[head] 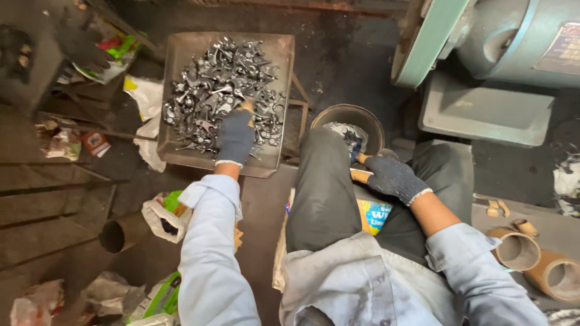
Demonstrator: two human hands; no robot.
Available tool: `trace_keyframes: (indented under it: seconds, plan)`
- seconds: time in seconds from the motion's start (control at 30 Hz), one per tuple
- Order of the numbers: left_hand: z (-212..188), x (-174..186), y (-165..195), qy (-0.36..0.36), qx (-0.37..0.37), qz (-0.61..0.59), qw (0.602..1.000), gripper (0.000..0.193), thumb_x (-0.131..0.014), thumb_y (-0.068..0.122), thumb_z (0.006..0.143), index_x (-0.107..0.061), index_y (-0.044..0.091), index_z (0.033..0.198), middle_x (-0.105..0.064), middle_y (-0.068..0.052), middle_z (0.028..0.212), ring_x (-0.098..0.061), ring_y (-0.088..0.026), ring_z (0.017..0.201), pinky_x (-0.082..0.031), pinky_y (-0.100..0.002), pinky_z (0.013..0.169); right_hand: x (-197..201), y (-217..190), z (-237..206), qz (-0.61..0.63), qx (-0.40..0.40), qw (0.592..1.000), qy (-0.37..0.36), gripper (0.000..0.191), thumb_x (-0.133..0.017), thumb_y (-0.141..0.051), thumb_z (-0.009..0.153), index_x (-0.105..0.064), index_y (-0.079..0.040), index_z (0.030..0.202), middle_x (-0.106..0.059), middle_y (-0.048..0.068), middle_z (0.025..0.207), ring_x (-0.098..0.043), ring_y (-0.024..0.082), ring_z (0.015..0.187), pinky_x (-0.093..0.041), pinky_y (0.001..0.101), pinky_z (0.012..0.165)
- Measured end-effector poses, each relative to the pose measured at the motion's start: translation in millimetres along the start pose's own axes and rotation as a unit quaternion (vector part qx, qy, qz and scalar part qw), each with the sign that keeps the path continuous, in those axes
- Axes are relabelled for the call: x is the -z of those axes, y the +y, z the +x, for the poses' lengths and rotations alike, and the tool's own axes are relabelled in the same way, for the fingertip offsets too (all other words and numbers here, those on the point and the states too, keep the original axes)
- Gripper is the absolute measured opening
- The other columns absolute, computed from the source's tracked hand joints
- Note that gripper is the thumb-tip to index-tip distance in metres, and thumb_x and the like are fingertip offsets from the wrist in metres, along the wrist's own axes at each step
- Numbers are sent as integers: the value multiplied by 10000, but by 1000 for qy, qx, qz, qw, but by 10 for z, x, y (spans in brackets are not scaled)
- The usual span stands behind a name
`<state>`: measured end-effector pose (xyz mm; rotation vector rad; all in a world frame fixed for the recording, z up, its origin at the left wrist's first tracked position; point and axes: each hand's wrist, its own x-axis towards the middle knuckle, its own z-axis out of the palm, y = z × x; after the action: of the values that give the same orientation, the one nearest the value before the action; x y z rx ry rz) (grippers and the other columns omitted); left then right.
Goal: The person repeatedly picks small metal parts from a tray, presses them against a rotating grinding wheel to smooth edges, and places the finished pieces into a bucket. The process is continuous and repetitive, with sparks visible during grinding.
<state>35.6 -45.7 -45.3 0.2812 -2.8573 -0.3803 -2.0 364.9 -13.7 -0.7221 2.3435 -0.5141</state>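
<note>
Head camera looks straight down on a seated person in a pale blue work shirt and dark trousers, both hands in dark knitted gloves with bare fingertips. Reaching forward, the left hand (236, 134) lies palm-down on a heap of small metal parts (208, 90) that fills a shallow, square metal tray (284, 48); its fingers are curled down into the pile, but whether they have closed on a piece cannot be told from above. Most of the shiny forged pieces lie beyond and to the left of that hand, with a few just right of it.

Resting over the lap, the right hand (394, 176) sits with its fingers loosely bent and the bare tips pointing left; nothing can be made out in its grasp. Just ahead of those fingertips, past the knee, stands a round dark metal bowl (368, 118) holding a few more pieces. Right of the right forearm lie two cardboard tubes (538, 259). Beyond the right hand stands a grey-green machine (483, 42). Left of the left sleeve lie a dark pipe (121, 232) and crumpled bags on the floor.
</note>
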Motion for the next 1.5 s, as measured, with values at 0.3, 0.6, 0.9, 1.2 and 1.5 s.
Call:
trace_keyframes:
  seconds: [0.3, 0.6, 0.9, 1.2, 1.5]
  plan:
    - [-438, -204, 1526, -22, 210, -691, 691, 374, -672, -8, 952, -568, -28, 1310, -665, -54, 1101, -636, -153, 955, -540, -301, 832, 7, -151, 16, 355, 58, 922, 144, 651, -661, -402, 974, -483, -70, 1505, -676, 139, 1316, -623, 223, 1185, -490, 377, 979]
    - [-585, -503, 2902, -41, -125, -162, 978, 374, -696, 325, 929, -702, 65, 1197, -686, -194, 1129, -677, -335, 954, -498, -508, 890, 64, 579, -218, 799, -52, 595, 72, 379, -615, -271, 989, -618, -6, 1260, -734, 114, 1058, -713, 229, 926, -587, 388, 855]
    - [108, -669, 2739, -350, 98, -582, 728, 316, -598, 312, 1070, -702, 13, 1062, -674, -27, 839, -597, -98, 712, -503, -278, 626, 427, 763, -52, 552, 15, 811, 193, 323, -618, -268, 1053, -694, 22, 1173, -702, 17, 966, -635, 84, 855, -555, 261, 744]
    - [439, -1787, 2894, -83, 79, -510, 852, 292, -572, 243, 1041, -666, 2, 1177, -749, -144, 1019, -715, -276, 918, -557, -387, 810, 416, 821, 832, 597, -105, 758, 241, 343, -593, -324, 1045, -709, -1, 1044, -690, 16, 816, -620, 91, 682, -518, 246, 613]
    - [470, -1766, 3177, -124, 140, -509, 840, 374, -571, 352, 1018, -691, 14, 1124, -753, -194, 1037, -740, -345, 972, -558, -406, 842, 264, 1148, 810, 532, -78, 784, 311, 356, -636, -312, 1063, -706, 36, 1085, -690, 47, 949, -585, 118, 829, -479, 273, 718]
